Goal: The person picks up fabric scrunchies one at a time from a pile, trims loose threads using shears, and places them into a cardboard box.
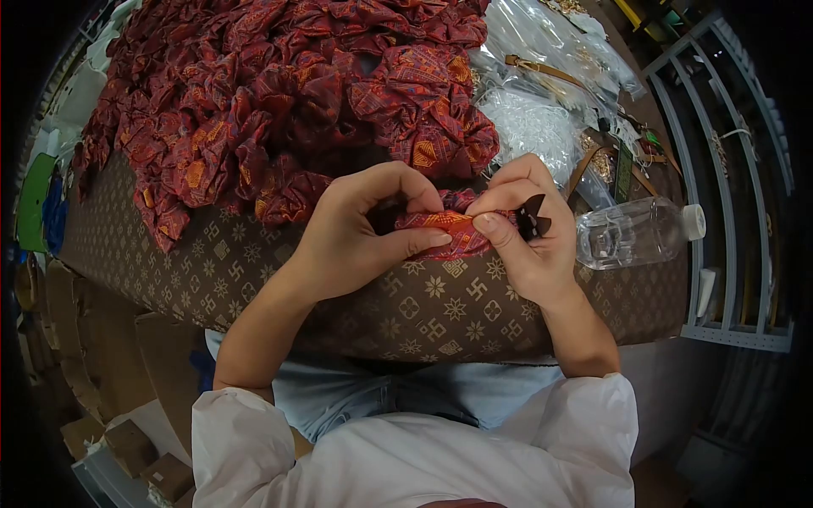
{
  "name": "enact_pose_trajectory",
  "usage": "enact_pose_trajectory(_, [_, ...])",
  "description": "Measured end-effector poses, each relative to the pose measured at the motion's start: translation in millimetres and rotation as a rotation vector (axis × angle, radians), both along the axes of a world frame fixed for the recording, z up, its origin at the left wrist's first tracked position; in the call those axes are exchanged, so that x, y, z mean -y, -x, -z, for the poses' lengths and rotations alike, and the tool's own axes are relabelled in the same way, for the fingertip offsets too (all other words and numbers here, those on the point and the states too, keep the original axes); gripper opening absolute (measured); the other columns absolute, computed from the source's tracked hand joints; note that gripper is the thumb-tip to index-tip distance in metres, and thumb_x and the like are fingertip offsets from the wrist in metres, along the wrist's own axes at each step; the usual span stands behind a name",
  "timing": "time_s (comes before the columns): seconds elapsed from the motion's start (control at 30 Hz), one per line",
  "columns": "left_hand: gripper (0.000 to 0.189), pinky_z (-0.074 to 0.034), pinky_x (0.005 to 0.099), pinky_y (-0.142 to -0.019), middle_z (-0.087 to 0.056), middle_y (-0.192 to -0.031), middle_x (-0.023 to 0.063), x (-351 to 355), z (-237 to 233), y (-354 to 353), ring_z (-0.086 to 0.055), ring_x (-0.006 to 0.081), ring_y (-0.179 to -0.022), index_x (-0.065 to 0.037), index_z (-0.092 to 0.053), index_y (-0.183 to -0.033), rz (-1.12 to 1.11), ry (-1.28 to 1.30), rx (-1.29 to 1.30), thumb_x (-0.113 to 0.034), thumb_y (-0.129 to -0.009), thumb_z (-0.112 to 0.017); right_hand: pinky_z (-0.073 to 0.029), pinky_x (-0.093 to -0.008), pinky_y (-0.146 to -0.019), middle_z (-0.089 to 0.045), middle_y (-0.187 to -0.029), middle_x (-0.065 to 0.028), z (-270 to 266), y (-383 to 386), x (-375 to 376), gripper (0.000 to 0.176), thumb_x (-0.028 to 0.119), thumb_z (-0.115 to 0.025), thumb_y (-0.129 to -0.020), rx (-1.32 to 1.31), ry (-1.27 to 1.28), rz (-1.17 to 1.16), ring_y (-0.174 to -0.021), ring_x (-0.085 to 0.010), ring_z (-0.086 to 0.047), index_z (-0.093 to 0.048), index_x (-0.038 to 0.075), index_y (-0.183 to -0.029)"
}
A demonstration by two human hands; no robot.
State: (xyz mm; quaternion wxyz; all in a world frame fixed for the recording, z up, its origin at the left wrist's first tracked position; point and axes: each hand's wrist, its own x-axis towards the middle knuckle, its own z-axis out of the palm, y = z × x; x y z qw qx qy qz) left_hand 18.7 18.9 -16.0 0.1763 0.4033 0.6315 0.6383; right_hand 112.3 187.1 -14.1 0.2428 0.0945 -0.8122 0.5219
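Note:
Between my two hands is a small piece of red patterned fabric point(461, 237), held just above the near edge of the brown patterned cloth. My left hand point(364, 229) pinches its left side between thumb and fingers. On the right side, the thumb and fingertips of my right hand point(529, 229) press the fabric together. A dark brown pointed object point(533, 217) shows against my right palm; what it is, I cannot make out. Beyond my hands lies a large heap of crumpled red patterned fabric point(254, 110).
A clear plastic bottle point(631, 233) with a white cap lies on its side right of my right hand. Clear plastic bags point(542, 127) and brown straps point(550, 72) lie at the back right. A grey metal rack point(711, 169) stands at the right; cardboard boxes point(127, 449) are at lower left.

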Motion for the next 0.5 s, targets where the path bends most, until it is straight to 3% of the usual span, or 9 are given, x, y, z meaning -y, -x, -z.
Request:
enact_pose_trajectory(0.2, [0.019, -0.036, 0.0186, -0.054, -0.05, -0.069, 0.0009, 2.1, -0.2, 2.1, -0.046, 0.0069, -0.061, -0.002, -0.056, -0.072, -0.038, 0.098, -0.195, 0.003, -0.06, -0.069, -0.039, -0.024, -0.06, -0.047, -0.077, -0.0078, 0.6, 5.4, -1.6, 0.007, 0.002, -0.062, -0.069, -0.096, -0.119, -0.005, -0.068, -0.0157, -0.048, -0.06, 0.001, -0.076])
enact_pose_trajectory(0.27, [0.016, -0.04, 0.0219, -0.05, -0.052, -0.071, 0.0058, 3.0, -1.4, 5.7, -0.052, 0.014, -0.061, -0.003, -0.056, -0.071, -0.042, 0.067, -0.327, 0.003, -0.061, -0.066, -0.038, -0.024, -0.06, -0.047, -0.076, -0.0076, -0.4, 6.9, -4.0, 0.009, 0.002, -0.063, -0.068, -0.095, -0.204, -0.065, -0.068, -0.0156, -0.048, -0.059, 0.001, -0.076])
enact_pose_trajectory(0.5, [0.015, -0.038, 0.0265, -0.054, -0.045, -0.068, 0.0046, 3.1, 5.5, 8.3, -0.047, 0.0193, -0.061, -0.004, -0.053, -0.068, -0.119, -0.084, -0.556, 0.004, -0.059, -0.063, -0.037, -0.0229, -0.061, -0.048, -0.075, -0.0061, 4.4, 6.7, -7.3, 0.012, 0.004, -0.066, -0.065, 0.082, -0.047, -0.075, -0.072, -0.0145, -0.048, -0.056, 0.001, -0.072])
